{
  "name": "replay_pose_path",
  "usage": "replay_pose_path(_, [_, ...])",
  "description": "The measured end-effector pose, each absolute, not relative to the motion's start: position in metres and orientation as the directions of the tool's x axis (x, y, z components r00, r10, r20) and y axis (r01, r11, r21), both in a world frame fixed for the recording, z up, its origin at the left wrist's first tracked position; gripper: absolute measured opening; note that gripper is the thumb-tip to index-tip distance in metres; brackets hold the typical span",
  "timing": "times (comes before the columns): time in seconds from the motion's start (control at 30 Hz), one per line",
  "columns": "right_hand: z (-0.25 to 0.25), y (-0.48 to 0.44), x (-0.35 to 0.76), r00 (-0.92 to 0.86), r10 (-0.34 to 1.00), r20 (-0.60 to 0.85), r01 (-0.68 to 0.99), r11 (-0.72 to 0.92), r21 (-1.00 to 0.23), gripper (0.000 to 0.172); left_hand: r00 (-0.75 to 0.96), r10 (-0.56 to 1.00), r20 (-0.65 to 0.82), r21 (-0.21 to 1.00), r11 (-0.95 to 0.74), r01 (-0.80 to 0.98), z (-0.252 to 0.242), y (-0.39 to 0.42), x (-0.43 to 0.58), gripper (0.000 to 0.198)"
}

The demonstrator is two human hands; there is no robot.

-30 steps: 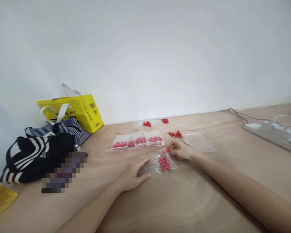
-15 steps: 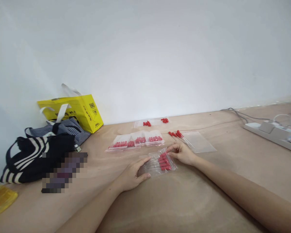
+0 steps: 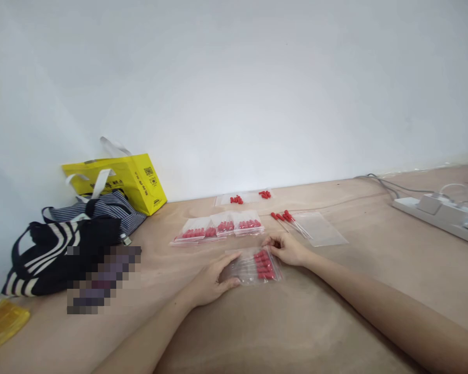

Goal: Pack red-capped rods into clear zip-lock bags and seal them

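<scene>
A clear zip-lock bag [image 3: 245, 267] lies in front of me, with several red-headed sticks [image 3: 264, 264] side by side in it, heads toward the right. My left hand [image 3: 214, 278] holds the bag's left end, thumb below and fingers above. At the upper right corner, by the zip edge, my right hand [image 3: 286, 249] pinches the plastic between thumb and finger. Beyond that hand, several loose red-headed white sticks [image 3: 292, 221] lie partly on a flat clear bag [image 3: 327, 228]. Filled bags [image 3: 218, 226] with red heads showing overlap in a row behind my hands.
Small red pieces [image 3: 236, 199] lie on plastic near the wall. At left stand a yellow bag [image 3: 136, 182], a striped bag [image 3: 117, 205] and a black bag [image 3: 62, 254], with a bottle of yellow liquid [image 3: 3, 322] nearer. A power strip [image 3: 432, 213] with cables is at right.
My right hand has slid slightly left and down along the bag's corner. The bag's zip end, tilted up before, now lies flatter. My left hand has barely moved.
</scene>
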State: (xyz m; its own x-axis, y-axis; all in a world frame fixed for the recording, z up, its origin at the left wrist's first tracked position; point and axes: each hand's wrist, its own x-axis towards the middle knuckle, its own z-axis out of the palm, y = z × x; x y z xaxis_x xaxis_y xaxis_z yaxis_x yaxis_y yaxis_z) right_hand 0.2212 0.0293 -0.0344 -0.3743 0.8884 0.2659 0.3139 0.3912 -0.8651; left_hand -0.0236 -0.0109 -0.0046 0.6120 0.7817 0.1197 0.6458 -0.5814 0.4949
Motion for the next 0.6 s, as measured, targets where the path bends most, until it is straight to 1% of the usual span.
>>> replay_pose_path(0.07, [-0.033, 0.020, 0.224, -0.417, 0.886, 0.205, 0.305, 0.348, -0.886, 0.011, 0.572, 0.804, 0.164, 0.453, -0.577, 0.680, -0.006, -0.002, -0.030, 0.047])
replay_pose_path(0.13, [-0.032, 0.008, 0.226, -0.487, 0.857, 0.168, 0.282, 0.336, -0.899, 0.020, 0.492, 0.827, 0.271, 0.402, -0.561, 0.723, -0.006, 0.006, -0.035, 0.039])
replay_pose_path(0.2, [-0.031, -0.002, 0.226, -0.536, 0.825, 0.178, 0.279, 0.373, -0.885, 0.027, 0.423, 0.824, 0.376, 0.382, -0.554, 0.740, -0.006, 0.008, -0.039, 0.031])
replay_pose_path(0.27, [-0.030, -0.008, 0.227, -0.543, 0.804, 0.244, 0.326, 0.469, -0.821, 0.029, 0.388, 0.808, 0.443, 0.391, -0.564, 0.727, -0.006, 0.001, -0.039, 0.022])
replay_pose_path(0.3, [-0.030, -0.010, 0.227, -0.549, 0.781, 0.299, 0.364, 0.545, -0.755, 0.029, 0.393, 0.795, 0.462, 0.391, -0.580, 0.714, -0.005, -0.005, -0.038, 0.019])
replay_pose_path(0.33, [-0.029, -0.011, 0.227, -0.564, 0.741, 0.363, 0.405, 0.632, -0.660, 0.029, 0.429, 0.771, 0.471, 0.371, -0.615, 0.696, -0.006, -0.013, -0.036, 0.017])
replay_pose_path(0.37, [-0.029, -0.010, 0.226, -0.592, 0.683, 0.427, 0.440, 0.718, -0.539, 0.028, 0.501, 0.737, 0.453, 0.335, -0.662, 0.671, -0.006, -0.022, -0.035, 0.018])
replay_pose_path(0.43, [-0.029, -0.008, 0.223, -0.665, 0.528, 0.528, 0.470, 0.845, -0.255, 0.024, 0.619, 0.636, 0.461, 0.244, -0.761, 0.601, -0.008, -0.036, -0.032, 0.029])
replay_pose_path(0.47, [-0.030, -0.006, 0.221, -0.693, 0.448, 0.565, 0.469, 0.875, -0.117, 0.022, 0.658, 0.594, 0.463, 0.188, -0.791, 0.582, -0.009, -0.041, -0.031, 0.031])
replay_pose_path(0.53, [-0.031, -0.003, 0.216, -0.731, 0.293, 0.617, 0.449, 0.887, 0.111, 0.019, 0.691, 0.513, 0.509, 0.069, -0.825, 0.561, -0.011, -0.046, -0.030, 0.023])
replay_pose_path(0.6, [-0.031, 0.000, 0.210, -0.749, 0.170, 0.640, 0.426, 0.864, 0.269, 0.020, 0.704, 0.424, 0.569, -0.063, -0.832, 0.551, -0.013, -0.043, -0.031, 0.013])
